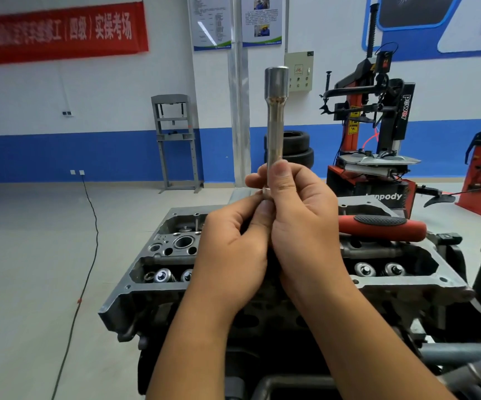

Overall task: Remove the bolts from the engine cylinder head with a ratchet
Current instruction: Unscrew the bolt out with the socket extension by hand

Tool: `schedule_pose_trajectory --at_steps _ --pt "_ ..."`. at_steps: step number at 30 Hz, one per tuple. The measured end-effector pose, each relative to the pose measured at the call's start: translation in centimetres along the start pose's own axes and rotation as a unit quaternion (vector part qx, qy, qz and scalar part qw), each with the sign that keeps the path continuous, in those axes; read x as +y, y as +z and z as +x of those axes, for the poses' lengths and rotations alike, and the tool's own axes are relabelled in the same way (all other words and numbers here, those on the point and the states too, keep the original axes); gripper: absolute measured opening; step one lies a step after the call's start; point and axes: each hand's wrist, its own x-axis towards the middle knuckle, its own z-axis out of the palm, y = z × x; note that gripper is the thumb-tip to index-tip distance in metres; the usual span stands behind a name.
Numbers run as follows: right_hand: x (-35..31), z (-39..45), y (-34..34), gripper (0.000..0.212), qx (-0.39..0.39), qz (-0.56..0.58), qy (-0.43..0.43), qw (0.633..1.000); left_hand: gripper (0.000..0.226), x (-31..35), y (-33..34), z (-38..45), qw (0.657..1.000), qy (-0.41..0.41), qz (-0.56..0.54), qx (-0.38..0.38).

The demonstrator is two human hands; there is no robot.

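Note:
A long silver socket extension bar (275, 116) stands upright in front of me, its wide socket end on top. My right hand (297, 215) grips its lower part, thumb against the shaft. My left hand (233, 249) pinches a small piece at the bar's lower end; what it is stays hidden by the fingers. Below both hands lies the grey engine cylinder head (158, 255), with valve springs (162, 275) showing in its wells. The red-and-black ratchet handle (380, 223) rests across the head to the right of my hands.
A red tyre changer (377, 134) stands behind the engine on the right, with stacked tyres (299, 148) beside it. A grey press frame (175, 140) is against the blue-and-white wall. A black cable (89, 255) runs over the floor at left.

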Motion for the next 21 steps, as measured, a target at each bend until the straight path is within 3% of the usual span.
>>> schedule_pose_trajectory --at_steps 8,14,21 --pt "-0.39 -0.26 0.04 0.029 -0.003 0.022 0.026 0.999 0.014 -0.75 0.18 0.23 0.996 0.034 0.024 0.074" --pt "-0.38 -0.25 -0.01 0.035 -0.023 0.006 -0.003 1.0 0.025 -0.28 -0.33 0.17 0.998 -0.024 -0.022 -0.055" --pt "-0.43 -0.3 -0.07 0.038 -0.01 0.033 0.019 0.999 0.013 -0.6 0.24 0.21 0.997 0.026 0.031 0.064"
